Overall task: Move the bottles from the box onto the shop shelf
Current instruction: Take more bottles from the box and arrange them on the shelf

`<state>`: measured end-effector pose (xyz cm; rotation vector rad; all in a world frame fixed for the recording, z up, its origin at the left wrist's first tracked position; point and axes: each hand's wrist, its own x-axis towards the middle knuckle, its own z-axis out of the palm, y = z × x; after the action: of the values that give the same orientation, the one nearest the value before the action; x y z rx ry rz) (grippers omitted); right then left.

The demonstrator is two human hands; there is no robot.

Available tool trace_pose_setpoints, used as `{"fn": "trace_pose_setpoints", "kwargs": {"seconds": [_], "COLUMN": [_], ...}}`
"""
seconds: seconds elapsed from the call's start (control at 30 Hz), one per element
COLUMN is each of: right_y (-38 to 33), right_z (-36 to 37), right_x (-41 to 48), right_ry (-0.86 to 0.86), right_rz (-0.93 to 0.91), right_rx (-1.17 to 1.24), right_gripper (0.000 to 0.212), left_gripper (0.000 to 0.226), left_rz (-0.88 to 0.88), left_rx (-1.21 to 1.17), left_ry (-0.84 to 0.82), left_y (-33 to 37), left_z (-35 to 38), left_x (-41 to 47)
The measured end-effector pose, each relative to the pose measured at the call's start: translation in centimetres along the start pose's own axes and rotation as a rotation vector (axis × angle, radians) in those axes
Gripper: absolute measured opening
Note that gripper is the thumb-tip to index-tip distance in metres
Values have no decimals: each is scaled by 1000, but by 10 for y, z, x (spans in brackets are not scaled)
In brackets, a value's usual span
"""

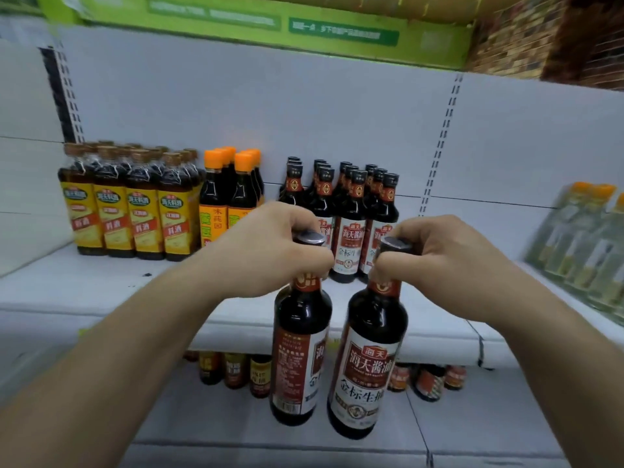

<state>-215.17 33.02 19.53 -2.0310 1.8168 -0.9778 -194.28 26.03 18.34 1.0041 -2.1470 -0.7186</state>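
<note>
Head: bottles (pixel 300 346) hang below left hand (pixel 270 248), right hand (pixel 449 261).

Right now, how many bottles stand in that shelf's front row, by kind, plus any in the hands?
Yellow-label bottles: 4
Orange-capped bottles: 2
Dark-capped bottles on the shelf: 4
Left bottle, in the left hand: 1
Right bottle, in the right hand: 1
Total: 12
More stand behind, partly hidden.

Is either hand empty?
No, the left hand grips the left soy sauce bottle by its neck, and the right hand grips the right soy sauce bottle.
</note>
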Motion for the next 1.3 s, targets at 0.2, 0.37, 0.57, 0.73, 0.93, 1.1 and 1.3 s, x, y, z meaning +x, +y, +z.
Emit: {"fn": "trace_pose_setpoints", "kwargs": {"seconds": [0.2,0.37,0.57,0.73,0.93,1.1,1.3], "right_y": [12,16,16,12,7,3,3], "right_z": [-14,-22,-28,-25,-20,-12,0], "right_x": [29,50,69,79,97,113,136], "right_ry": [-48,-61,-35,-18,36,89,106], "right_rz": [-97,-136,-97,-53,-8,17,57], "right_rx": [56,66,61,83,60,41,51], "right_gripper": [17,24,28,24,30,31,28], "left_gripper": [11,4,8,7,10,12,22], "left_rz": [-72,-88,-58,-12,33,59,62], "left_rx": [14,33,70,40,24,72,57], "left_ry": [73,129,153,117,79,55,66], "left_y": [8,15,15,7,-4,-16,-32], "left_z": [-6,-9,-13,-23,-39,-50,-56], "left_x": [15,27,43,55,76,94,115]}}
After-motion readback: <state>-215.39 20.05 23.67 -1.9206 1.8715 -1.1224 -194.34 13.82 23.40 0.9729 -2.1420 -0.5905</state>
